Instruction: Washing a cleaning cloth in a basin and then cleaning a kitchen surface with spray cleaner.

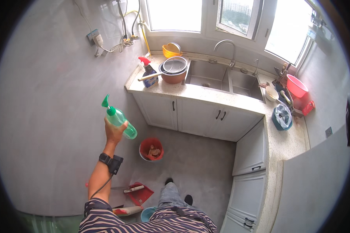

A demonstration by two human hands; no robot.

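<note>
My left hand (113, 132) is wrapped around the body of a translucent green pump bottle (118, 118), held out to the left in the air. The bottle leans, with its pump head up and to the left and its base toward the lower right. It is well apart from the stone counter (221, 100). My right hand is out of view. On the counter's left end stand a spray bottle (149, 76) with a red trigger head and a brown pot (175, 78) with a mesh strainer (175, 64) resting on top.
A double steel sink (208, 72) is set in the counter. Rubbish lies in a red-lined bin (148, 144) on the floor. A red dustpan (144, 195) and a blue bucket (147, 215) are near my feet. At right stand a pink basin (297, 86) and a bag-lined blue container (278, 123).
</note>
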